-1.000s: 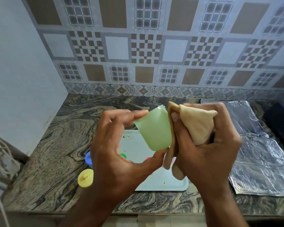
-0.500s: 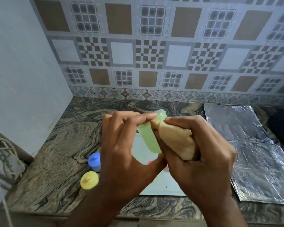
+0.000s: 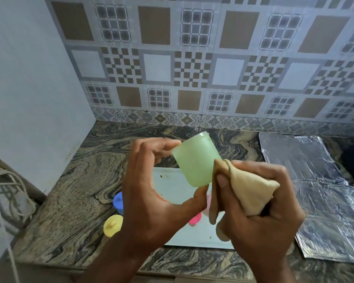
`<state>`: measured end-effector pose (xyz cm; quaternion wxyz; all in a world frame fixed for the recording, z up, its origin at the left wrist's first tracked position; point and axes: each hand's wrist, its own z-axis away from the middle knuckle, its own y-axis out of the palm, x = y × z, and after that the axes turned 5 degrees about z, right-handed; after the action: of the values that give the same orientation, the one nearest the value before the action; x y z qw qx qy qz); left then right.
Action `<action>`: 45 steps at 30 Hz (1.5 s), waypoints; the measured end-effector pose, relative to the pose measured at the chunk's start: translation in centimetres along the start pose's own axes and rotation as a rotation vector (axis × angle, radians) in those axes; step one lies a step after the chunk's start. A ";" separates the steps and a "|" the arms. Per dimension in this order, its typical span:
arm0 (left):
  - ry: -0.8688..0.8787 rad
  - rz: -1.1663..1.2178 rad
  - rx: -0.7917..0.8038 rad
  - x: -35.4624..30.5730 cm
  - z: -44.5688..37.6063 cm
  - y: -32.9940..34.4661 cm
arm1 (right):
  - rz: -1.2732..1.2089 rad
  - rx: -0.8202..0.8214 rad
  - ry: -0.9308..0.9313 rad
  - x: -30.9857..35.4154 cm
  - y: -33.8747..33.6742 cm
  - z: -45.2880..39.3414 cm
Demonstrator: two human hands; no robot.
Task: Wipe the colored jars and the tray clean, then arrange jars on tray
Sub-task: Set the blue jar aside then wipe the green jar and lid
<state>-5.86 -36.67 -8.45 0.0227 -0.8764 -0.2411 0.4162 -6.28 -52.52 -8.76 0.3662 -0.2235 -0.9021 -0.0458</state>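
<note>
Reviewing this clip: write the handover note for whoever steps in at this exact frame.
Left hand pinches the green jar in the air above the tray. Right hand grips the beige cloth against the jar's side.
Blue jar and yellow jar sit on the counter left of the tray; something pink shows below the hands.
Specks remain on the tray. Left: finish wiping, clean tray, arrange jars.

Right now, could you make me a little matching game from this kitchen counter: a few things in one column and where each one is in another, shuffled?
Things:
1. green jar
2. beige cloth
3. yellow lid
4. foil sheet

Places:
A. flat on the counter, at the right
B. bunched in the right hand
C. on the counter, left of the tray
D. held up in the left hand

Pairs: 1-D, 2-B, 3-C, 4-A
</note>
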 end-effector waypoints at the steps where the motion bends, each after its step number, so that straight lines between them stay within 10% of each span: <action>1: 0.004 0.018 0.012 0.0 0.0 0.1 | 0.001 0.000 -0.024 -0.1 0.1 0.2; 9: 0.056 -0.049 0.049 1.1 -0.3 0.1 | 0.177 0.090 -0.200 -1.1 -0.4 -0.3; 29: -0.093 0.462 0.024 2.0 0.6 1.1 | -0.046 -0.012 0.018 0.0 0.8 0.1; 37: -0.017 0.155 0.031 2.4 0.4 0.4 | 0.023 0.062 -0.021 -0.1 0.2 0.2; 45: -0.027 0.397 0.117 2.4 1.2 0.7 | 0.060 0.048 0.068 0.6 0.1 -2.4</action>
<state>-5.18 -36.40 -11.06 -0.0124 -0.8982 -0.0392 0.4376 -5.08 -52.84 -6.62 0.4032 -0.2401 -0.8828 -0.0208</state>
